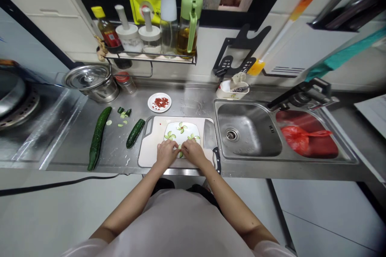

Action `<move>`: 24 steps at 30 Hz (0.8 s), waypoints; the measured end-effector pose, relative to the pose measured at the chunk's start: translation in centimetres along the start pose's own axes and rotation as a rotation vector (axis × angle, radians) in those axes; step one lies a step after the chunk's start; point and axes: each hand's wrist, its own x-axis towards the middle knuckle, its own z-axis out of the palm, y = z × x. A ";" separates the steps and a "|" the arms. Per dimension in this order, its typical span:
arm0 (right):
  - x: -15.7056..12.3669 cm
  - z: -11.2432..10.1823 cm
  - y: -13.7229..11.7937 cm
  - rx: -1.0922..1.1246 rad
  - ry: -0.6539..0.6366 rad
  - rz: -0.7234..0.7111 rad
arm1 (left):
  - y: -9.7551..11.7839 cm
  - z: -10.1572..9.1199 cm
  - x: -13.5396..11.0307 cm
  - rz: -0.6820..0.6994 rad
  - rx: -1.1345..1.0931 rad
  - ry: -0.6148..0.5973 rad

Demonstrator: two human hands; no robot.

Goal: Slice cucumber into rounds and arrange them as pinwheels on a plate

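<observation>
A white square plate (181, 127) rests on the cutting board (153, 144). Several pinwheel shapes of green-edged cucumber slices (181, 127) with red bits at their centres lie on it. My left hand (167, 153) and my right hand (194, 153) meet over the plate's near side, fingertips pinched around the nearest cluster of slices. Whatever is between the fingertips is too small to make out. A kitchen knife (216, 160) lies along the board's right side, its blade partly covered by my right hand's side of the board. Behind the board sits a small dish (150, 102) of red dried berries.
Left of the board lie a long cucumber (99, 138), a shorter cucumber piece (135, 133) and cut bits (124, 115). A lidded steel pot (101, 88) stands behind them. On the right is a sink (247, 128) with a red plastic bag (297, 139) in its second basin. Bottles fill a rack (150, 57).
</observation>
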 end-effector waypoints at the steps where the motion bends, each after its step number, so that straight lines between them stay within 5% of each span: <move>1: 0.0 0.1 0.1 0.000 0.004 0.004 | 0.0 0.0 0.0 -0.001 0.001 -0.001; 24: 0.3 0.0 -0.5 -0.006 -0.038 0.043 | 0.0 0.3 0.3 -0.019 0.027 -0.019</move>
